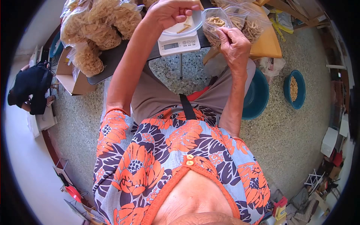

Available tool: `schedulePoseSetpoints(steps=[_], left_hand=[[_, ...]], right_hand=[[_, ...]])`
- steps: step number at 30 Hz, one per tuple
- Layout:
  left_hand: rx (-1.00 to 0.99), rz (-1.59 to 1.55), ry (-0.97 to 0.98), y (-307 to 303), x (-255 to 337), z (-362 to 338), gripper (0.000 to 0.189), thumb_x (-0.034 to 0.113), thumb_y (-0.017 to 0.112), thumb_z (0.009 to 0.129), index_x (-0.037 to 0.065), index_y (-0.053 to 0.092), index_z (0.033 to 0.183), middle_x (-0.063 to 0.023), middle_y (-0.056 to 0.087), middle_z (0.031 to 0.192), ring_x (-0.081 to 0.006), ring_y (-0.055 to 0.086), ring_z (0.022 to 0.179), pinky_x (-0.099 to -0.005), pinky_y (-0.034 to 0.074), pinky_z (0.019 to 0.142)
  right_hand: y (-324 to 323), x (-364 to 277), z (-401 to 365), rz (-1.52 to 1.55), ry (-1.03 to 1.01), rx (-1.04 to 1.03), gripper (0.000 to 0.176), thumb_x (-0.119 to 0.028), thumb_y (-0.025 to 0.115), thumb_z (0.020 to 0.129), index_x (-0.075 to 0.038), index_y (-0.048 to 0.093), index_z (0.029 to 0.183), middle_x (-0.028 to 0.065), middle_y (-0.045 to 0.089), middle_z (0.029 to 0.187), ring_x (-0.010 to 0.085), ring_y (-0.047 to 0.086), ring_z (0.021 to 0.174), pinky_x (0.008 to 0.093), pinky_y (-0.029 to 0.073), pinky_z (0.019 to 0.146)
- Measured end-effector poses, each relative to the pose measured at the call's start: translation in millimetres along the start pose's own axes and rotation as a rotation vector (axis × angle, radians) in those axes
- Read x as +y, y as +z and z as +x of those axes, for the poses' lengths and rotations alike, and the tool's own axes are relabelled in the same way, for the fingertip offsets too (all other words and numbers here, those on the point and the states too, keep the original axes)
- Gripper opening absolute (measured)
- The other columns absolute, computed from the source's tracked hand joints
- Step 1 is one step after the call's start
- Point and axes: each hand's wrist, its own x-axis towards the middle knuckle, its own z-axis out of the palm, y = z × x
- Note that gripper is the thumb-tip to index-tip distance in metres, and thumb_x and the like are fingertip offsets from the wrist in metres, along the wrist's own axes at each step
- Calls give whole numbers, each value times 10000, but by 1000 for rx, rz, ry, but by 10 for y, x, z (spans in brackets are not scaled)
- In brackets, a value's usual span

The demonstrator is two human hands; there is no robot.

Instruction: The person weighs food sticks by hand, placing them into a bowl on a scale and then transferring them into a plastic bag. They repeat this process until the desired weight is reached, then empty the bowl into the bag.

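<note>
Fingers of right hand (237, 44) closed on 1 bag (214, 31); left hand (168, 14) curled, cut off on top, grip unclear.

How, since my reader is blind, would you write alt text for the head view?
From above, a right hand grips a clear bag of short tan pieces; the left hand is over a bowl on a white scale. Stuffed bags lie at left; teal basins stand on the floor.
</note>
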Motion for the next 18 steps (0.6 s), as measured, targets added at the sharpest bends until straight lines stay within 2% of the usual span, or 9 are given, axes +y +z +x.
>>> schedulePoseSetpoints(steps=[2, 4, 5, 6, 8, 9, 10, 13, 18], left_hand=[[-27, 128, 25, 100, -43, 0, 150, 158, 764, 955, 10, 752, 972, -17, 711, 761, -50, 625, 592, -185, 473, 469], [63, 420, 191, 245, -110, -13, 195, 215, 800, 922, 27, 763, 961, -1, 706, 742, -35, 584, 576, -194, 441, 480], [124, 617, 205, 325, -112, -8, 216, 248, 819, 886, 50, 770, 959, 2, 711, 741, -26, 556, 562, -198, 417, 486], [144, 685, 180, 391, -106, -18, 227, 244, 812, 867, 30, 768, 930, -9, 716, 753, -58, 598, 600, -233, 470, 535], [150, 904, 475, 513, -218, 42, 225, 211, 806, 850, -5, 753, 887, -47, 715, 736, -111, 646, 646, -283, 519, 597], [246, 1075, 523, 552, -264, 55, 207, 173, 801, 826, -20, 743, 871, -94, 717, 732, -165, 684, 690, -330, 552, 662], [244, 1076, 523, 578, -278, 60, 207, 173, 801, 826, -20, 743, 871, -94, 717, 732, -165, 684, 690, -330, 552, 662], [289, 1172, 716, 619, -263, 89, 141, 120, 798, 824, -1, 755, 882, -119, 732, 764, -185, 699, 700, -339, 562, 675], [274, 1155, 714, 386, -1, 138, 123, 99, 780, 830, -8, 751, 883, -126, 728, 751, -167, 693, 697, -330, 559, 677]], right_hand=[[-8, -10, 2, 1, -5, 1, 124, -134, 795, 882, -50, 786, 973, 126, 751, 921, 308, 733, 823, 374, 586, 734], [-23, -9, 9, 0, -13, 4, 125, -137, 796, 882, -50, 786, 971, 129, 751, 924, 308, 733, 823, 374, 585, 733], [-28, -8, 9, 8, -15, -1, 127, -139, 796, 882, -50, 786, 971, 130, 750, 924, 310, 732, 822, 375, 584, 731], [-30, -8, 10, 17, -16, -6, 128, -141, 796, 883, -50, 786, 971, 131, 749, 923, 311, 732, 820, 376, 583, 729], [-27, 5, 2, 23, -14, 1, 127, -140, 795, 883, -49, 786, 971, 133, 747, 920, 313, 731, 817, 377, 582, 728], [-25, 13, -1, 30, -10, 5, 127, -139, 794, 884, -48, 785, 971, 134, 746, 917, 315, 729, 814, 377, 580, 726], [-28, 19, -1, 29, -9, 6, 127, -139, 794, 884, -48, 785, 971, 134, 746, 917, 315, 729, 814, 377, 580, 726], [-40, 36, -7, 22, -14, 11, 126, -136, 792, 883, -47, 784, 972, 136, 743, 915, 319, 727, 811, 377, 579, 723], [-45, 44, -18, 31, 19, 15, 118, -130, 786, 886, -48, 784, 972, 129, 745, 917, 319, 727, 823, 381, 579, 730]])
